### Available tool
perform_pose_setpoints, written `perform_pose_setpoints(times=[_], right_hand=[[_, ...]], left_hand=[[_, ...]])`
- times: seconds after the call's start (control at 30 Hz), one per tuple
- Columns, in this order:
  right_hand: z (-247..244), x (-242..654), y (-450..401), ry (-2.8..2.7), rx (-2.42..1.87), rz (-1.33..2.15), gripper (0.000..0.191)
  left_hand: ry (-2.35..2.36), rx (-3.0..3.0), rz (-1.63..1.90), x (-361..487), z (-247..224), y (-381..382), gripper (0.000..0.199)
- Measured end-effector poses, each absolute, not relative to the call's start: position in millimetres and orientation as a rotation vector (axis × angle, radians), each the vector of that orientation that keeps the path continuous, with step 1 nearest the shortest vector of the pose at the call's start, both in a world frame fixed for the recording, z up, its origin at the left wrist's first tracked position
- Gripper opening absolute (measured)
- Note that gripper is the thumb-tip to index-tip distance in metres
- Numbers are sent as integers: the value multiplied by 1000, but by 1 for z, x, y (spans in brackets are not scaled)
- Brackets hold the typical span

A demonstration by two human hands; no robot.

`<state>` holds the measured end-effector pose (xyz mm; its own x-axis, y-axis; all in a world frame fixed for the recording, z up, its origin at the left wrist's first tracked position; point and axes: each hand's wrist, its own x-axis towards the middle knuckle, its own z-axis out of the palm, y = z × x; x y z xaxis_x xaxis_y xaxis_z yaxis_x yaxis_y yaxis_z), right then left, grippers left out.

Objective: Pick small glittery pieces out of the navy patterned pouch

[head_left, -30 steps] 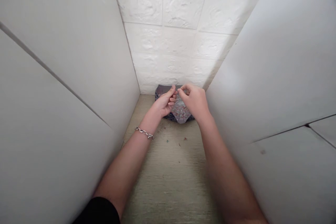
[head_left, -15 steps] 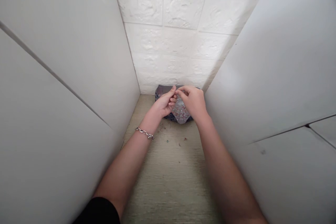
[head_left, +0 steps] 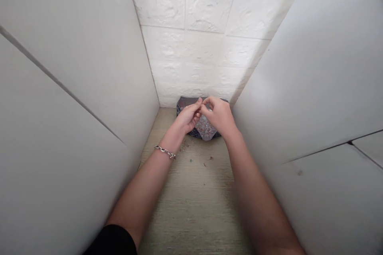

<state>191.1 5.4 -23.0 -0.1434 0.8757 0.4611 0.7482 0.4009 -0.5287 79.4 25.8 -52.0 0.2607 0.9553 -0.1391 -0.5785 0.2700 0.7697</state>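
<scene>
My left hand (head_left: pixel 190 116) is closed, thumb up and fingers curled, with its tips meeting those of my right hand. Thumb and forefinger of my right hand (head_left: pixel 219 113) are pinched together at that spot. Whatever sits between the fingertips is too small to make out. Below and behind both hands lies a dark patterned pouch (head_left: pixel 197 133) against the wall, partly covered by them. On it rests a clear plastic bag (head_left: pixel 206 127) full of tiny multicoloured pieces that look like beads.
Small reddish and green bits (head_left: pixel 211 158) are scattered on the pale wood-grain surface (head_left: pixel 191 207) in front of the pouch. Grey-white panels rise close on the left (head_left: pixel 74 67) and right (head_left: pixel 314 79). A white brick-textured wall (head_left: pixel 206 48) closes the back.
The fingers of my right hand have shifted slightly, with a rounder gap showing between thumb and forefinger. My left hand has barely moved. The pouch and bag stay in place.
</scene>
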Motion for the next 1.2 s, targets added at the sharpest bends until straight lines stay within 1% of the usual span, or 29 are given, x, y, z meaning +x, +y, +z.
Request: perform_pose_setpoints(times=[0.17,0.43,0.6,0.63,0.73,0.8,0.83,0.97,1.03,1.2], right_hand=[[-25,192,4,-1915,-1421,359,20],[-25,191,5,-1893,-1373,510,26],[-25,192,10,-1656,-1311,581,21],[-24,192,11,-1579,-1289,605,20],[-22,194,14,-1366,-1224,683,18],[-20,195,15,-1287,-1182,703,18],[-20,196,15,-1266,-1158,707,19],[-17,196,15,-1230,-1083,739,18],[-17,195,15,-1229,-1080,765,19],[-19,195,14,-1294,-1159,726,28]], left_hand=[[680,716,1148,79,-54,27,23],[692,688,1153,77,-53,28,23],[609,519,1203,79,-52,28,15],[595,478,1195,79,-52,28,16],[577,419,1163,78,-54,29,35],[587,433,1164,78,-55,28,41],[597,448,1168,78,-54,28,39],[623,515,1124,76,-52,26,18],[612,527,1080,74,-51,26,16],[582,510,1053,72,-47,25,19]])
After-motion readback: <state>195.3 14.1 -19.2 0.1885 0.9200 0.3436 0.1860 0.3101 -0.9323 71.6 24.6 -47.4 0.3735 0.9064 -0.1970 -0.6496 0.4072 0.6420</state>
